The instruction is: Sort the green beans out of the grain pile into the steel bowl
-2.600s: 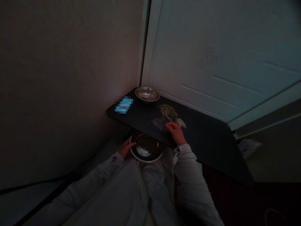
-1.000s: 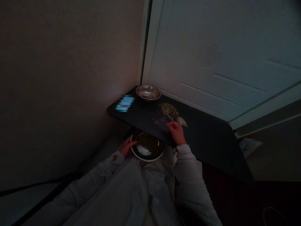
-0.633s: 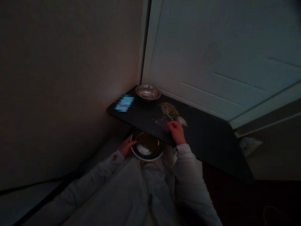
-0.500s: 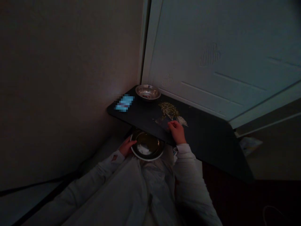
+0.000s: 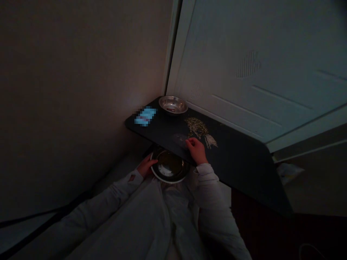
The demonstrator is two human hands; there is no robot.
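Observation:
My left hand [image 5: 145, 166] grips the left rim of a metal bowl [image 5: 168, 177], thumb over the edge. The bowl sits under the near edge of the dark table, above my lap, with something dark in it that I cannot make out. My right hand [image 5: 196, 150] is closed in a pinch over the tabletop, at the end of a thin clear piece [image 5: 179, 138] that looks like plastic. Beyond that hand lies a spread heap of greenish grains [image 5: 197, 126]. A smaller pale heap [image 5: 211, 141] touches its near right side.
A second metal bowl [image 5: 173, 105] with a small dark label inside stands at the table's [image 5: 244, 166] back corner. A lit, blurred phone [image 5: 145, 116] lies left of it. A wall [image 5: 94, 72] and a white panel [image 5: 230, 72] border the table. A plastic bag [image 5: 290, 172] is at the right.
My right hand has moved left across the tabletop, and the clear piece has shifted left with it. My left hand still holds the bowl in the same place.

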